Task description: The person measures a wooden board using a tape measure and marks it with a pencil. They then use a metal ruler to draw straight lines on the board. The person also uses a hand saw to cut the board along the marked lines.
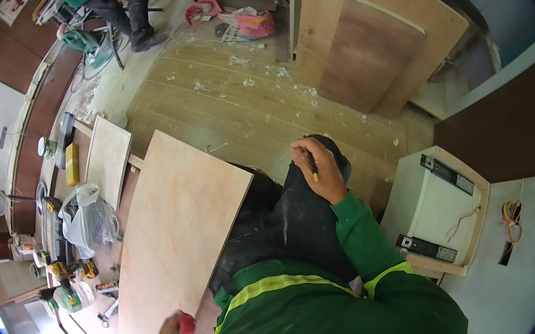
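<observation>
Plywood panel [184,223] beneath left hand [168,333]; long axis roughly forward

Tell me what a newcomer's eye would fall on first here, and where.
Probably the large pale board left of centre, with the left hand holding a small red object at its lower end. Next would come the green top with its bright yellow band, lower centre to right. The right hand, just right of centre, holds a slim dark item above the dark trousers.
</observation>
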The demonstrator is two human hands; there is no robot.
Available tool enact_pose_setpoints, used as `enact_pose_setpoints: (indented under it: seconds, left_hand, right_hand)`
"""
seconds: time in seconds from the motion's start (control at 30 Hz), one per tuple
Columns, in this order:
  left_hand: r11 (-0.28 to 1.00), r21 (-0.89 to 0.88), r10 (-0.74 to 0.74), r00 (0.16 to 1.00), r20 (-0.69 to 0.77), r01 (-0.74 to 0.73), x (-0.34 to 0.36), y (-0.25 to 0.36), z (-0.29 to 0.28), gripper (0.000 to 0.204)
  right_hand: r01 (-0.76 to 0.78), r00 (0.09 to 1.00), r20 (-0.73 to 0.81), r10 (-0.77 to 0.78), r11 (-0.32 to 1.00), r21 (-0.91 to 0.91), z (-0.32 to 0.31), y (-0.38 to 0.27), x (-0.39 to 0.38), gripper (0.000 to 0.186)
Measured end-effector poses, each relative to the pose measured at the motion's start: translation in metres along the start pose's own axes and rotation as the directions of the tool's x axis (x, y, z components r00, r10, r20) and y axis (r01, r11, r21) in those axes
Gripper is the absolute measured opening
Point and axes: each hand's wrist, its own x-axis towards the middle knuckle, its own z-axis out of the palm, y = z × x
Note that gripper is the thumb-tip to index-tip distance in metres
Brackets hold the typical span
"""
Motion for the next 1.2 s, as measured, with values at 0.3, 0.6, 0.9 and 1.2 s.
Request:
enact_pose_setpoints:
  seconds: [0.3,0.6,0.9,1.2]
  left_hand:
    - [0.687,-0.154,0.711,0.700,-0.060,-0.711,0.059,0.222,0.121,0.063]
    - [0.444,0.238,0.816,0.500,0.290,-0.864,0.138,0.552,0.181,0.068]
    - [0.467,0.714,0.454,0.834,0.313,-0.522,0.294,0.606,0.208,0.060]
    - [0.754,0.579,0.436,0.895,-0.089,-0.310,0.310,0.578,0.166,0.084]
  right_hand:
    - [-0.084,0.991,0.118,0.068,0.987,0.135,-0.001,-0.013,0.014,0.022]
    - [-0.378,0.797,0.437,0.417,0.909,-0.177,-0.014,0.125,0.208,0.042]
    - [-0.437,0.796,0.079,0.600,0.661,-0.610,0.129,0.479,0.388,0.062]
    - [-0.423,0.801,-0.029,0.597,0.532,-0.733,0.172,0.664,0.494,0.080]
